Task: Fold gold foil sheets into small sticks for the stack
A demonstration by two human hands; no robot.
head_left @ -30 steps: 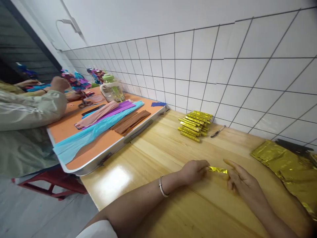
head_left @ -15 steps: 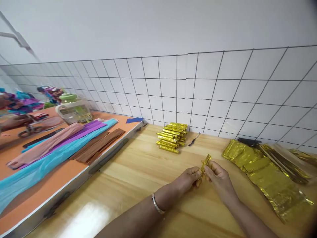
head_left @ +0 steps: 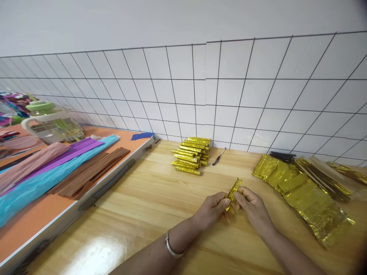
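A narrow folded strip of gold foil is pinched between my two hands, slanting up and away from me above the wooden table. My left hand has its thumb pressed on the strip's left side. From the right, my right hand grips the same strip, thumb and fingers closed on it. Beyond the hands, a stack of similar gold foil strips lies near the tiled wall. Flat gold foil sheets are spread to the right of my right hand.
A pen lies beside the stack. To the left, a raised orange tabletop carries brown crepe strips, a light blue strip and a green-lidded jug. A black object sits behind the foil sheets.
My hands have come closer together, and the strip has turned from lying crosswise to pointing away from me. The view has swung right, so the co-worker is out of sight.
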